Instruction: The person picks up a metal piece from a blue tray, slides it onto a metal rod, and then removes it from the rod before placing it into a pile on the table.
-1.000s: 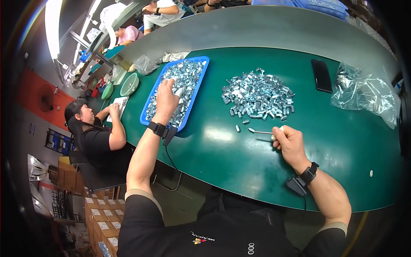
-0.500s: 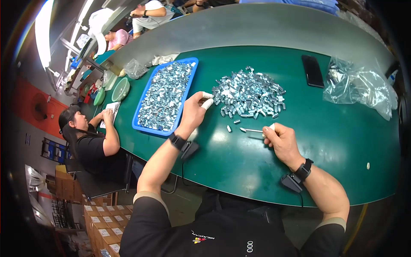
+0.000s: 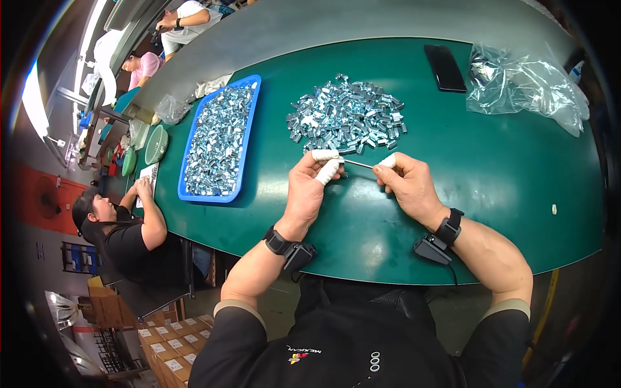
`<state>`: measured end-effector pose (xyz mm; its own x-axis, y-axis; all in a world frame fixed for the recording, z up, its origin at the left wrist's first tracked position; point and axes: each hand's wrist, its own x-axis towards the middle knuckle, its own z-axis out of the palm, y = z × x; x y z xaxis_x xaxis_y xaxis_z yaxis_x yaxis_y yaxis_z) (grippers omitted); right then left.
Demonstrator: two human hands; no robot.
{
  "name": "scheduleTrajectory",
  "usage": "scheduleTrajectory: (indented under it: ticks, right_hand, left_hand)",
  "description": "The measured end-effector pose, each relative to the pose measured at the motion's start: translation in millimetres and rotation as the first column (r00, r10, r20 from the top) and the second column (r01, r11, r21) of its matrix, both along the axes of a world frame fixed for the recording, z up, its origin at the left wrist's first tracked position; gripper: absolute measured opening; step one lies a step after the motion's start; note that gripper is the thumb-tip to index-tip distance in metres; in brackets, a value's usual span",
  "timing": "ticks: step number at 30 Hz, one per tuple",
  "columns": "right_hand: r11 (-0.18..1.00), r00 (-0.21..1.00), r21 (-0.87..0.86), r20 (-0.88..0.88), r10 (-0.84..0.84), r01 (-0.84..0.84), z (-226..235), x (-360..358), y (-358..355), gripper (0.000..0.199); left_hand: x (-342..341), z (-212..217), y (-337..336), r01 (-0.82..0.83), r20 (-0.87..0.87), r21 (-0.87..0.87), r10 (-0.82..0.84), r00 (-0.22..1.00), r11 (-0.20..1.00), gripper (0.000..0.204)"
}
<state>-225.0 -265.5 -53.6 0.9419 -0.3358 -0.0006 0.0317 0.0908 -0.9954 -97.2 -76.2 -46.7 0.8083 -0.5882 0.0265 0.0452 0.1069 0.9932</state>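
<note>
My left hand [image 3: 306,194], with white wraps on thumb and forefinger, pinches a small shiny metal piece at the tip of a thin metal rod [image 3: 359,164]. The fingertips partly cover that piece. My right hand [image 3: 414,189] is closed round the rod's other end, its fingertips also wrapped in white; whatever handle it has is hidden. Just beyond both hands lies a loose heap of small silvery metal pieces [image 3: 349,115] on the green table [image 3: 491,174]. Left of the heap, a blue tray [image 3: 244,155] is filled with similar pieces.
A black phone [image 3: 445,68] and clear plastic bags [image 3: 517,84] lie at the far right. Green bowls [image 3: 156,145] stand at the left, near a seated person [image 3: 129,223]. A grey partition [image 3: 362,24] borders the table's far side. A small pale bit [image 3: 554,209] lies at right.
My left hand has left the heap's edge and come to the rod's tip, where it now pinches a piece. My right hand has brought the rod toward it. The whole view has shifted.
</note>
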Motion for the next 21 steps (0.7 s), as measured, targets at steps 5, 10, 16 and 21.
scheduleTrajectory:
  ticks: [5,10,16,21]
  right_hand:
    - [0.998,0.999,-0.054,-0.008,0.031,-0.032,1.9,-2.0,0.2,0.016]
    - [0.996,0.998,-0.070,-0.033,0.061,-0.063,-0.3,-2.1,0.1,0.015]
    - [0.998,1.000,-0.055,0.000,0.020,-0.020,-0.5,-1.0,-0.7,0.013]
    - [0.999,1.000,-0.046,0.022,-0.020,0.021,1.8,-2.0,1.6,0.017]
  left_hand:
    - [-3.0,-3.1,0.7,-0.027,0.014,0.009,0.027,1.000,1.000,0.019]
    - [-6.4,-2.8,-1.2,0.021,0.047,0.002,-0.021,0.999,1.000,0.020]
    - [-8.7,2.8,2.0,0.109,0.058,0.092,-0.115,0.992,0.990,0.020]
    - [-9.9,1.6,5.8,0.151,0.032,0.093,-0.155,0.987,0.984,0.021]
